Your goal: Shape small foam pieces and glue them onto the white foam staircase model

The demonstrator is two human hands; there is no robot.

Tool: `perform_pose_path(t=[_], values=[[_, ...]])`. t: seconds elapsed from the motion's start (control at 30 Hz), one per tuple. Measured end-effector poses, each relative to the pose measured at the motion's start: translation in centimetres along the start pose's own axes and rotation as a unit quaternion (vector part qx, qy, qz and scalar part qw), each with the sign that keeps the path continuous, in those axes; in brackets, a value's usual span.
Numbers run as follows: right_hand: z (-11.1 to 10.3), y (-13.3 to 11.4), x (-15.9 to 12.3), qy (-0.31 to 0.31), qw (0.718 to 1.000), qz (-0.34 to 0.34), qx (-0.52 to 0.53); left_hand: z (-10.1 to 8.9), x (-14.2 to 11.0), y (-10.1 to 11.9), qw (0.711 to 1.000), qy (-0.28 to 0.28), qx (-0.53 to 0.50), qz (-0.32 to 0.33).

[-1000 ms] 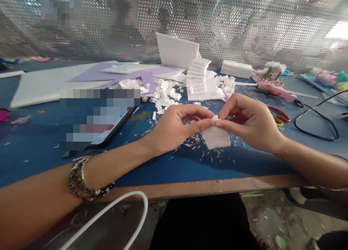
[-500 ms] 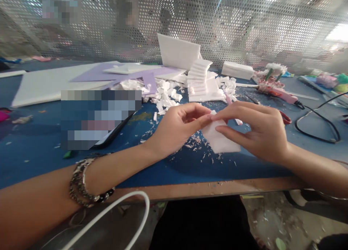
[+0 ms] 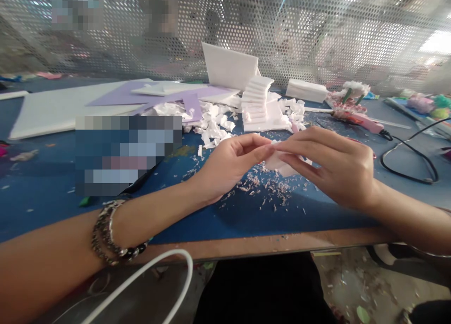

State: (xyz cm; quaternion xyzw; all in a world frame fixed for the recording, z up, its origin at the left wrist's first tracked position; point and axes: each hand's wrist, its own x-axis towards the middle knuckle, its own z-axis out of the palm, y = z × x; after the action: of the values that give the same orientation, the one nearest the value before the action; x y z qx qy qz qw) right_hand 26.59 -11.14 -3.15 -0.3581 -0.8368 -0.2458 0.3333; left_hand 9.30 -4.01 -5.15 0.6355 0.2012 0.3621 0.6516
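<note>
While left hand and right hand are pinching sheet near upper edge, above table, sheet is looking thin; judging it light, soft, easily torn, edges seeming best for gentle hold.

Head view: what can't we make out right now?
- White piece, head view: full outline, hidden by the right hand; its tip, by the pinching left hand.
- Device screen, head view: content, pixelated.
- Scraps, head view: material, too small.
- Beyond perforated panel, head view: blurred, screened by the panel.
</note>
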Motion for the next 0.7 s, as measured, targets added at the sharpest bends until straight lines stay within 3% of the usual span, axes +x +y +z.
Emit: perform_pose_path(t=[0.3, 0.5, 0.7], values=[[-0.8, -0.1, -0.1, -0.029, 0.999, -0.040, -0.018, 0.1, 0.0, 0.0, 1.000, -0.028, 0.007, -0.010], [0.2, 0.4, 0.0, -0.019, 0.995, -0.007, 0.100, -0.1, 0.0, 0.0, 1.000, -0.022, -0.001, -0.014], [0.1, 0.3, -0.1, -0.013, 0.999, -0.011, 0.034, -0.3, 0.1, 0.0, 1.000, -0.026, 0.002, -0.014]])
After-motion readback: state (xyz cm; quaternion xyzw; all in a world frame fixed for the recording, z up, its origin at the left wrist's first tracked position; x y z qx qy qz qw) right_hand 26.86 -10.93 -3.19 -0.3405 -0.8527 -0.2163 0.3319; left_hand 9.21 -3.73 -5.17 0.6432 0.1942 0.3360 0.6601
